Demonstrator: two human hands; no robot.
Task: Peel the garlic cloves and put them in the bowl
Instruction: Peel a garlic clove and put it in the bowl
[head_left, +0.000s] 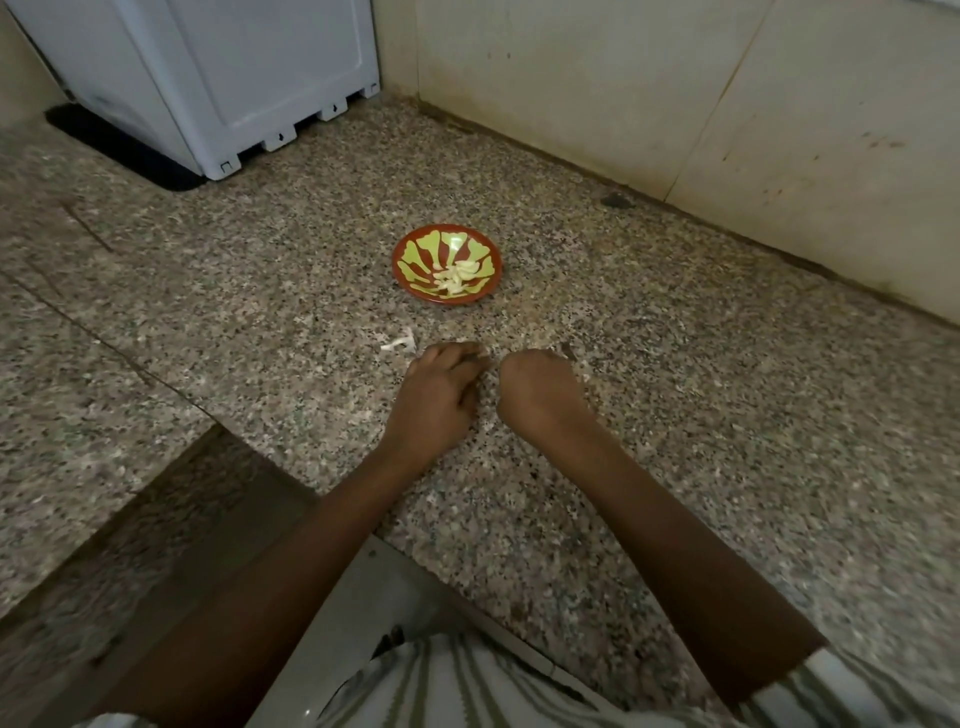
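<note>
A speckled grey-and-brown granite countertop (675, 415) fills most of the view and runs back to a pale, stained tiled wall (623, 78) on the far right. At the far left a large white plastic-looking appliance with notched feet (234, 67) stands on a black rectangular mat (119, 150). At the near edge a white garment with olive stripes (467, 686) shows, and two bare forearms reach forward from it over the counter. The left hand (439, 397) rests near the middle of the counter with its back up and its fingers bent down to the surface. A small pale bit shows at its fingertips, but I cannot tell whether it grips anything. The right hand (537, 392) lies just beside it, apart by a narrow gap, curled like a fist with the knuckles up. Its fingers are hidden beneath, so whether it holds something cannot be told. Beyond the hands, well short of the wall, sits a small round red bowl with a yellow-green leaf pattern (402, 257). A little heap of pale peeled garlic cloves (457, 278) lies in its near right part. Between the bowl and the left hand, slightly left, a few white papery scraps of garlic skin (400, 343) lie on the counter.
</note>
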